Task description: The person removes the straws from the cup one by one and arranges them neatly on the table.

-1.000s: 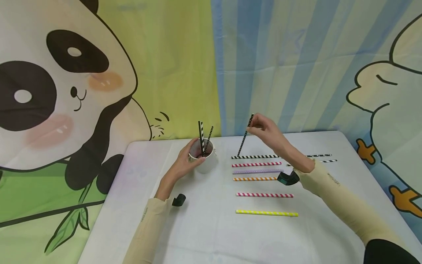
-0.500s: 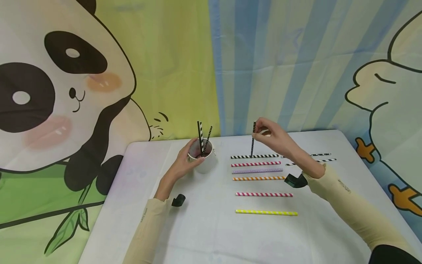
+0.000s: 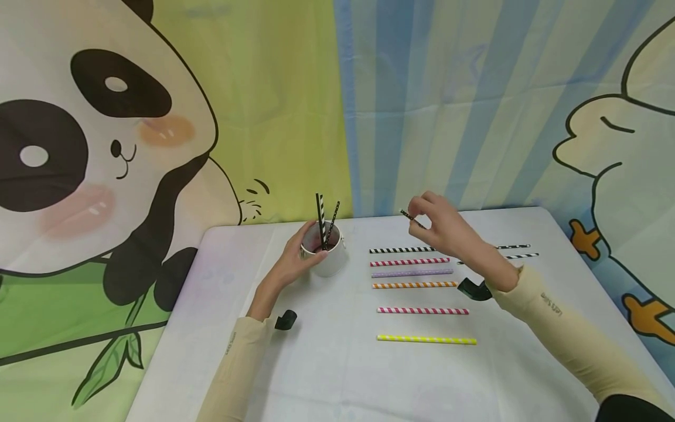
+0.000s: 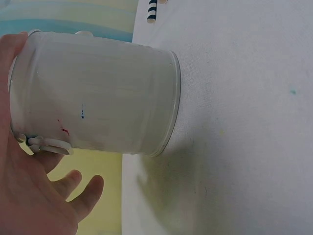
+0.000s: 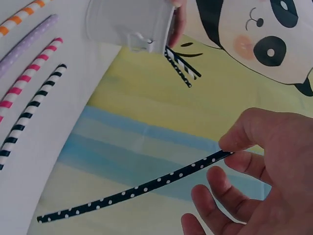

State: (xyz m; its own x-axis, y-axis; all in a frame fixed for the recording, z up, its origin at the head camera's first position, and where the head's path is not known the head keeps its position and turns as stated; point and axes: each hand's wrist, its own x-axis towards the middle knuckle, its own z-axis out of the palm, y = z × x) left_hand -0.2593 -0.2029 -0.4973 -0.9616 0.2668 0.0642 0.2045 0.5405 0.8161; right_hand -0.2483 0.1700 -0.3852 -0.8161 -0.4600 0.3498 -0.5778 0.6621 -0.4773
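Right wrist view: a thin, black paper straw with white dots point(image 5: 137, 188) is pinched near one end between the thumb and finger of the right hand point(image 5: 274, 171), and its loose end is held up in the air. A round, white, metal-looking bucket point(image 3: 333, 265) is held by the left hand point(image 3: 292, 261), with thumb and fingers curled around its rim. In the head view, the bucket is found between eight and nine o'clock from the pinched straw, well apart from it. The step in hand seems to be the handling of this one straw, with the bucket held steady. For a move to the bucket, the straw would need to be stood upright and brought over the open top. Part of that top is taken up by patterned black-and-white straws point(image 3: 323, 212), so they could be bumped. Nothing is seen in the gap between. Toward six o'clock, a row is laid on the white table point(image 3: 337, 357): a black-and-white striped straw point(image 3: 402, 251), an upper pink-and-white striped straw point(image 3: 410, 262), a pale purple dotted straw point(image 3: 411, 274), an orange-and-white striped straw point(image 3: 413, 285), a lower pink-and-white striped straw point(image 3: 422, 311) and a yellow patterned straw point(image 3: 427, 340). These could be knocked by a low hand.
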